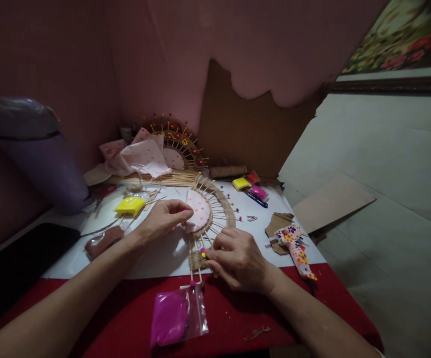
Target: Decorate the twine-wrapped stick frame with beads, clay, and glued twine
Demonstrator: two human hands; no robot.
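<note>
While hands (238,258) work, paper (166,258) overlies red cloth (241,313); pink walls (159,59) rise.

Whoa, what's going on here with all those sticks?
Somebody's two bare hands are busy at a half-wheel of sticks and twine. The left hand is pinched shut by its dotted cloth middle; whatever it may hold is too small to tell. The right hand is at a little yellow ball near the bottom end. Coloured balls tip some of the sticks. Another half-wheel, decorated in red and yellow, stands behind, and a bright pink packet lies in front.
</note>
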